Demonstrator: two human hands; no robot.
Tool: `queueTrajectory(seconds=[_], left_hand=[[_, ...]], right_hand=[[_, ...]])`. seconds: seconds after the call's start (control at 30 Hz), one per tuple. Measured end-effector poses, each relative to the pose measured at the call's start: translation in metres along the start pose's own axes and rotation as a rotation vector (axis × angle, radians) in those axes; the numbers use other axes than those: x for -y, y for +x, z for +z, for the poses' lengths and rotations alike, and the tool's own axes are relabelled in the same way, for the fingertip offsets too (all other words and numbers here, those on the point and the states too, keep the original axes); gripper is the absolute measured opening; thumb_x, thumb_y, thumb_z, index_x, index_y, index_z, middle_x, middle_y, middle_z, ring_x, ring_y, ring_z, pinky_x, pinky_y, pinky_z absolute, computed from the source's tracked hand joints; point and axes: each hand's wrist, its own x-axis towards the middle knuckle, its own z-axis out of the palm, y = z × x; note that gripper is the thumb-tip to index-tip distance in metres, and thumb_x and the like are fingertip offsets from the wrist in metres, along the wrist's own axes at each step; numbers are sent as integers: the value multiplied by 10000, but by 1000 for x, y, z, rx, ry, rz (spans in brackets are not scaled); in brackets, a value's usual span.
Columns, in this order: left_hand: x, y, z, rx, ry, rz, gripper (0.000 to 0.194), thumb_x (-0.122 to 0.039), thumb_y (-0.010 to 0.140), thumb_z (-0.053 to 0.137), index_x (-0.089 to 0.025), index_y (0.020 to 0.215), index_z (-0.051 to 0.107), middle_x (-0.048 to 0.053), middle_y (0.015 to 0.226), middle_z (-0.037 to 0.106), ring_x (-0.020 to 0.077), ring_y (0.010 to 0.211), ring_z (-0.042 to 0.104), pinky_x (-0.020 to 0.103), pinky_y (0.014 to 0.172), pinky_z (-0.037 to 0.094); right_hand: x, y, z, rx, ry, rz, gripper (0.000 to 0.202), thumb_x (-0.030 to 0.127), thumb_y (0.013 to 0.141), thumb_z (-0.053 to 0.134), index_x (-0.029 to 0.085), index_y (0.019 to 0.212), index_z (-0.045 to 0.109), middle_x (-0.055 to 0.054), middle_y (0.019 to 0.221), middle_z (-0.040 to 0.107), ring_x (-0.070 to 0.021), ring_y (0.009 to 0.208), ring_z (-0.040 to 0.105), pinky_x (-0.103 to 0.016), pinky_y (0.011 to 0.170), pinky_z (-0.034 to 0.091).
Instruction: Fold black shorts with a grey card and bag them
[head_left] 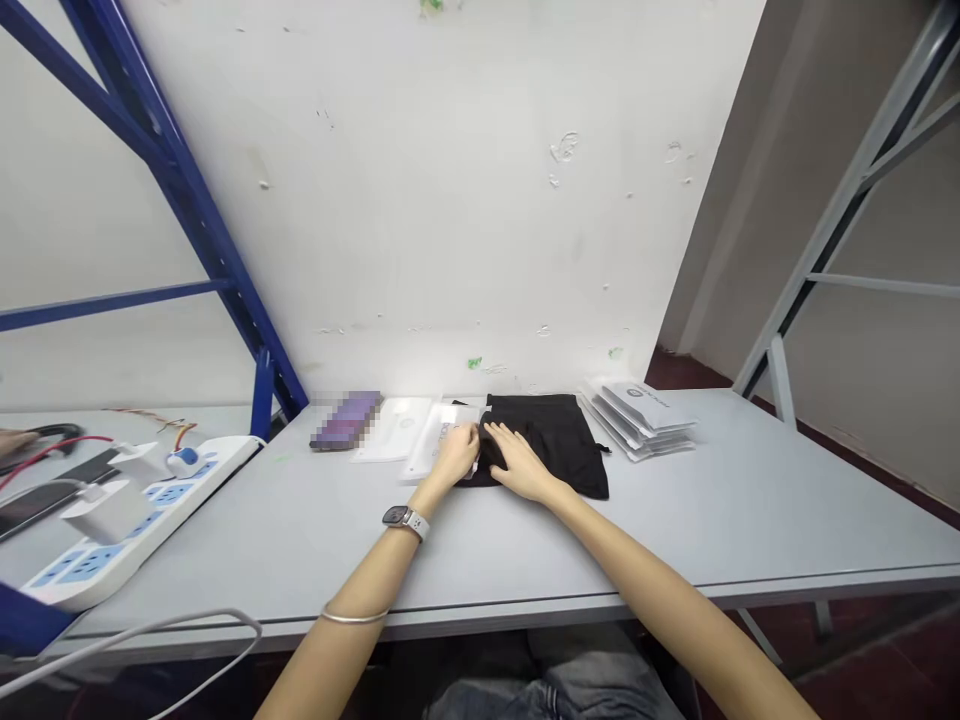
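Note:
A black cloth bag (574, 450) lies flat near the back middle of the table. My left hand (457, 455), with a watch on its wrist, has its fingers curled at the bag's left edge, beside a white packet (430, 452); what it grips, if anything, is too small to make out. Spread over the left part of the black cloth is my right hand (519, 465), its fingers flat on it. Another white packet (390, 430) sits further left, next to a purple item (347, 420) that is blurred.
Several white packets are stacked (645, 415) right of the bag. A white power strip (161, 510) with plugs and a white cable (187, 618) occupy the left side. A blue frame (195, 200) rises at the left. At the far left edge, part of another person's hand (15, 441) shows.

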Motion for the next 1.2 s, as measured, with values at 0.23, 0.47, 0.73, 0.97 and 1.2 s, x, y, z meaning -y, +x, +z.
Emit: queueTrajectory(seconds=[0.23, 0.47, 0.73, 0.97, 1.2], left_hand=[[9, 3, -5, -40, -270, 127, 148, -208, 869, 382, -219, 741, 455, 114, 1175, 681, 223, 1127, 607, 368, 939, 465], [-7, -1, -6, 72, -208, 241, 148, -178, 856, 376, -202, 781, 500, 118, 1191, 671, 233, 1125, 610, 384, 975, 465], [-9, -1, -11, 36, -310, 246, 246, -199, 926, 343, -183, 977, 583, 98, 1312, 619, 197, 1196, 576, 362, 1014, 452], [-33, -8, -2, 76, -196, 374, 310, -156, 899, 379, -179, 1129, 586, 101, 1322, 607, 220, 1213, 563, 367, 1046, 426], [-25, -8, 5, 46, 47, 254, 177, -220, 954, 348, -190, 940, 522, 64, 842, 642, 215, 815, 632, 336, 767, 479]], right_hand=[[2, -2, -11, 111, -95, -234, 682, 59, 798, 420, 155, 1473, 409, -98, 1585, 288, -213, 1480, 209, -446, 1213, 155], [-9, 22, -12, 37, -80, -77, 625, 87, 838, 427, 126, 1461, 399, -135, 1558, 341, -228, 1466, 252, -467, 1205, 189], [-2, 29, -19, 143, -59, -280, 475, 82, 816, 468, 165, 1269, 584, -115, 1350, 581, -268, 1279, 502, -452, 1099, 379], [-1, 36, -16, -28, -173, -133, 385, 65, 811, 485, 104, 1154, 656, -179, 1219, 645, -317, 1218, 536, -464, 1084, 365], [-3, 15, -23, -81, -123, -76, 329, 183, 834, 561, 123, 1147, 647, -154, 1210, 647, -292, 1176, 566, -402, 1028, 427]])
